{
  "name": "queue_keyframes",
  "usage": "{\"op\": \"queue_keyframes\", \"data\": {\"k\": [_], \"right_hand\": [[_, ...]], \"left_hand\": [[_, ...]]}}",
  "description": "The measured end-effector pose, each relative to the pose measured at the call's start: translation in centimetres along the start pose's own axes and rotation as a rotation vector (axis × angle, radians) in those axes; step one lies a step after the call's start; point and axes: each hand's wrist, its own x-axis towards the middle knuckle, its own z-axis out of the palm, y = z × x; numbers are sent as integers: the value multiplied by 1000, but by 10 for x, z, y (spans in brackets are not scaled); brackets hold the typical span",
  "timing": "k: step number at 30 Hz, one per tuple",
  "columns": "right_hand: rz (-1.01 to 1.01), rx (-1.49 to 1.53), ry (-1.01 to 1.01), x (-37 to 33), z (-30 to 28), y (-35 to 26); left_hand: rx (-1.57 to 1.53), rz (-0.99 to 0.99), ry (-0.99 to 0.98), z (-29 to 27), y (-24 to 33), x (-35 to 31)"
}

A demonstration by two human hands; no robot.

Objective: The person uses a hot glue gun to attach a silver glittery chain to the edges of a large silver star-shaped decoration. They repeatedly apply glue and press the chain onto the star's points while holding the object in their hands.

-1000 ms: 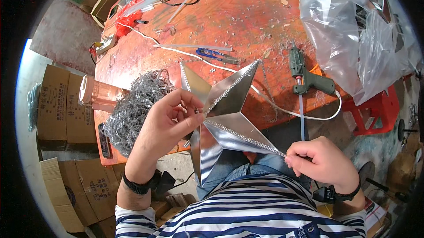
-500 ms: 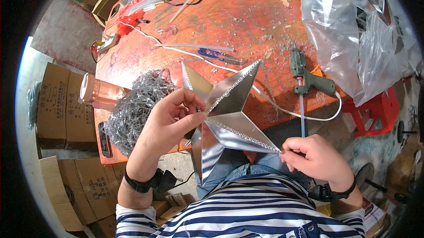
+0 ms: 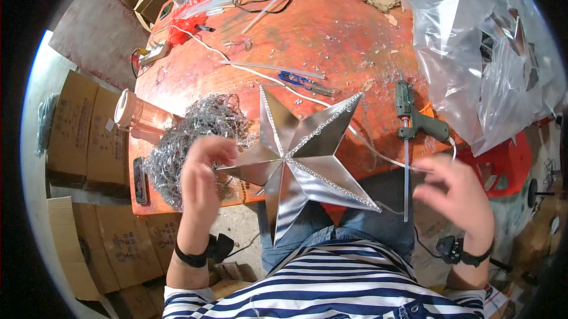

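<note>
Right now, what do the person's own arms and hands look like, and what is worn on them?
Both forearms are bare. The left hand has a black band at its wrist; the right hand, motion-blurred, has a black strap with a small device. A navy-and-white striped shirt covers the upper arms.

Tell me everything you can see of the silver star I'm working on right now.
The silver star is a five-pointed, folded shape of shiny foil-like sheet, with raised ridges running from its centre to each point. Glittery bead-like trim lines several ridges and edges. It lies tilted over the near edge of the orange table, one point up, its lowest point hanging over the lap. The left hand is at its left point; motion blur hides the exact grip. The right hand, also blurred, is off it to the right.
</note>
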Motion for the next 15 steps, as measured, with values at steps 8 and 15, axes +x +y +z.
{"op": "queue_keyframes", "data": {"k": [8, 15], "right_hand": [[-86, -450, 241, 56, -3, 63], [-60, -373, 173, 72, -10, 68]], "left_hand": [[590, 300, -205, 32, 3, -25], [702, 251, -8, 65, 20, -34]]}}
